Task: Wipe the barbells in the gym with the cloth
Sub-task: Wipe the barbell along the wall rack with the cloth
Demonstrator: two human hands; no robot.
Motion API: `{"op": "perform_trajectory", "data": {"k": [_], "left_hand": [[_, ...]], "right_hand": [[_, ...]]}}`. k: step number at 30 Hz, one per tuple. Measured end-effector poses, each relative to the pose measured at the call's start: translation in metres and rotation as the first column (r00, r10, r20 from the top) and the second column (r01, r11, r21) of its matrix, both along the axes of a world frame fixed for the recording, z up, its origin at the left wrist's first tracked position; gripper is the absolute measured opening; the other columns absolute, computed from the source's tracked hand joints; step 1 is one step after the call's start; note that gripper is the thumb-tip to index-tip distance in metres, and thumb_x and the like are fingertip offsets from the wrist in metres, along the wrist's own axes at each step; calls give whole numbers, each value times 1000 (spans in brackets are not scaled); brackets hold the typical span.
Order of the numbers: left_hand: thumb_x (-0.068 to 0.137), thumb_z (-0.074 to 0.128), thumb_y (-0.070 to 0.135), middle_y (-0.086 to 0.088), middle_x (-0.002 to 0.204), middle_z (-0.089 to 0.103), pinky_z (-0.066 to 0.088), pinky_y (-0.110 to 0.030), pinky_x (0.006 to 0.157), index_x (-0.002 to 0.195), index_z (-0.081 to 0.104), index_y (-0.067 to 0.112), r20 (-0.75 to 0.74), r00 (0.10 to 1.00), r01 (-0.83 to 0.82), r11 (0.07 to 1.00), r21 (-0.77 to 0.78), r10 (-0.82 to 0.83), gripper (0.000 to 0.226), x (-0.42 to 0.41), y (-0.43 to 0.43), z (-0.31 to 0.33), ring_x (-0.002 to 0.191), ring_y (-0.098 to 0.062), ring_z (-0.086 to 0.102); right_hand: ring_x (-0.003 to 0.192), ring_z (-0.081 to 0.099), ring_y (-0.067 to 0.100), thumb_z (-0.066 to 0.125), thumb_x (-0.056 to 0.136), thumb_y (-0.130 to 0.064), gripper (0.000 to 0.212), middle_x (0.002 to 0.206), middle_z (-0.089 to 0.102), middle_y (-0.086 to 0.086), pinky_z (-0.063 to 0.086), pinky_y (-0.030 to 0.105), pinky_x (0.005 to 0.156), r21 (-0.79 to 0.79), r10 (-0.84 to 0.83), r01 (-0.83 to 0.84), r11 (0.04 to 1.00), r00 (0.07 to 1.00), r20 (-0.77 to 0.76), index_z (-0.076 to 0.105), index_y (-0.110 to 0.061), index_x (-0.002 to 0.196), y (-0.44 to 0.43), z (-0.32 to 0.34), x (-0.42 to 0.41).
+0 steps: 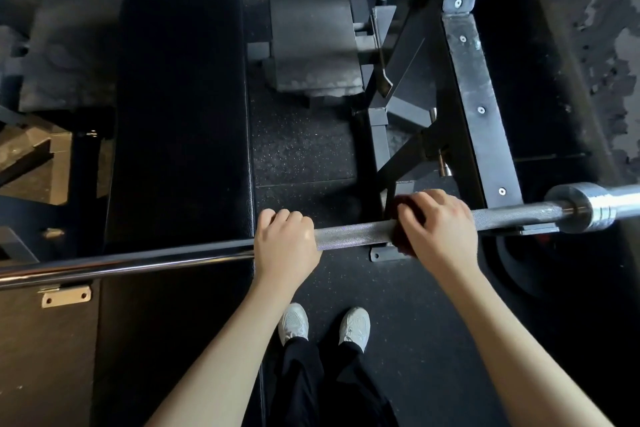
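Head view: we stand at the bench press rack [481, 107], with the padded bench [180, 107] lying lengthwise below and the barbell [353, 232] resting across the frame from lower left to the sleeve collar [581, 210] at right. The task's thing, the dark red cloth [403, 218], is wrapped around the knurled section of the shaft, just right of centre. Our right hand [440, 222] covers it, fingers [410, 215] curled and pressed together over the cloth and bar. Our left hand [285, 243] grips the bare shaft beside it, fingers closed around the steel to steady it.

To wipe well, we judge it best to keep the cloth fully encircling the shaft, slide along the knurling toward the collar, and rotate the wrist to reach the underside. The rack upright and its hook sit close behind the right hand and may limit travel there. Our white shoes [294, 322] stand on the rubber floor [415, 340], clear of the bar.
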State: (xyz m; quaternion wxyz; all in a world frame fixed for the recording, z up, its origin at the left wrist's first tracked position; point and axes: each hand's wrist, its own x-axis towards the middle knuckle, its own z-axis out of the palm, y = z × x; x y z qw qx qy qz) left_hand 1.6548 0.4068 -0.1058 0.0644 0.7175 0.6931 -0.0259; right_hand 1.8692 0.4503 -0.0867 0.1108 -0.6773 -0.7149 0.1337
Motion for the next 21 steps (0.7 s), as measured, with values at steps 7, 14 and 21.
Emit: {"op": "perform_trajectory", "data": {"k": [7,14,21], "left_hand": [[52,85,22,0,60,55,33,-34,70,58,55,16,-25,999,-26,997,72,28,32,5,-2,0,61,-23,55],[75,69,45,-1,88,63,39,-28,61,87,61,15,224,958,66,624,-779,179,34,-21,46,27,75,-19,57],[75,62,40,4,70,59,36,-26,55,71,58,18,166,980,25,766,-642,108,23,-18,32,25,66,-19,55]], "right_hand": [[61,54,27,44,83,-36,33,68,58,3,43,35,64,3,97,-97,995,995,-24,64,-12,73,-23,-4,-81],[70,59,27,37,83,-45,42,72,62,0,41,36,72,-32,151,-149,988,987,51,66,-16,82,-1,2,-22],[76,58,36,41,81,-39,36,80,66,12,37,42,76,-70,-48,58,996,990,132,59,-10,89,-2,0,-43]]}}
